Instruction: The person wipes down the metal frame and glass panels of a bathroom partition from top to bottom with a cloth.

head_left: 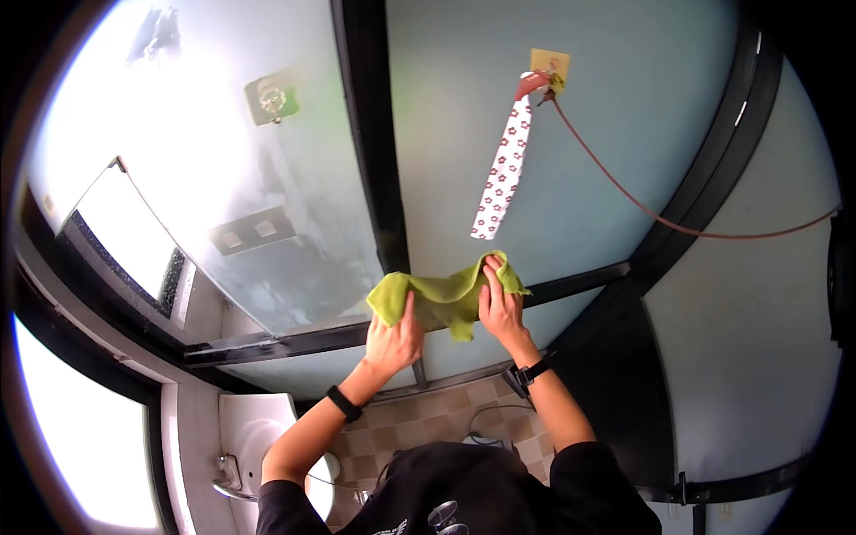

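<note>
At the bottom centre, nearest the camera, is the person's black shirt [464, 490], with bare forearms reaching up the frame, a black wristband [344, 403] on one and a dark watch [532, 372] on the other. In the middle, the left hand [392, 341] grips the left end of a green cloth [435, 292], and the right hand [501, 308] has its fingers curled on the right end; the cloth sags between them, one corner dangling. It lies in front of a black crossbar [575, 285]; whether it touches the bar, I cannot tell. At lower left sits a white washbasin [267, 415], beside a checked tile floor [392, 437]. Beyond the hands, pale panels flank a black upright [370, 134]. Above the cloth, a white flower-patterned strip [502, 178] hangs at a yellow plate [550, 62], where a reddish cord [624, 190] sags towards the right edge.
</note>
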`<state>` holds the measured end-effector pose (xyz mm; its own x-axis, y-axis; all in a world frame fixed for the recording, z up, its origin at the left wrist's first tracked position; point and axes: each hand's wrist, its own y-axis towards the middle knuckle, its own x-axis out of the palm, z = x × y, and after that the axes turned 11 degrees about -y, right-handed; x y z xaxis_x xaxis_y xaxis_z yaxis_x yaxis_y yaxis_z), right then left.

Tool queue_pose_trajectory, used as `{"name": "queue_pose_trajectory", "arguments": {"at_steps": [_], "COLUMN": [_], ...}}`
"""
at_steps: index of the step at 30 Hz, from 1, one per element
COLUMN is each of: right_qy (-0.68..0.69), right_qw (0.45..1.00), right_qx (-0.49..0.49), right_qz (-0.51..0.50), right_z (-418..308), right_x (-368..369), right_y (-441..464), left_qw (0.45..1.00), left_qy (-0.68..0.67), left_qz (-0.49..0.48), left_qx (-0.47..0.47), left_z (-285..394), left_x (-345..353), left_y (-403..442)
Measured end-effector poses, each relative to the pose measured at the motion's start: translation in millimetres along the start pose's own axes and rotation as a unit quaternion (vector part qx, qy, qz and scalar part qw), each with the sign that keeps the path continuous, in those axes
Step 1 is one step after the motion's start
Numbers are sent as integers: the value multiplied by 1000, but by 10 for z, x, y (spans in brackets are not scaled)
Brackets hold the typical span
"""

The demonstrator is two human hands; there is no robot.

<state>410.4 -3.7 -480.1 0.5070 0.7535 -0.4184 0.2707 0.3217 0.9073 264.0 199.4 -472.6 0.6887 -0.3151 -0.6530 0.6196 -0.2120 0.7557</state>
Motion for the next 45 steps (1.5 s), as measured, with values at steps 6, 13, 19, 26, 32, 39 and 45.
{"name": "queue_pose_trajectory", "arguments": {"at_steps": [6,13,19,26,32,39,45], "right_qy": [-99,-112,-116,-87,-130,-88,-87], "right_qw": [993,993,992,989,981,994,989], "right_qx": [33,7,-22,-47,-32,-57,-115], "right_qz": [-59,-48,40,114,144,41,-19], "right_z": [805,1345,1396,1229,1129,1129,1062], "right_x": [-73,-10,-132,-217,-81,337,630], "right_y": [-88,81,1052,1875,1917,1014,155], "left_qw": [993,993,972,956,931,950,978], "left_qy": [4,99,145,198,210,226,188], "left_qz": [-47,30,123,180,260,171,21], "left_qx": [-106,-64,-135,-119,-143,-128,-93], "left_z": [151,-37,-41,-118,-109,-230,-158], "left_x": [962,1282,1069,466,409,1003,1534], "left_y": [365,707,1441,2273,2497,1644,732]}}
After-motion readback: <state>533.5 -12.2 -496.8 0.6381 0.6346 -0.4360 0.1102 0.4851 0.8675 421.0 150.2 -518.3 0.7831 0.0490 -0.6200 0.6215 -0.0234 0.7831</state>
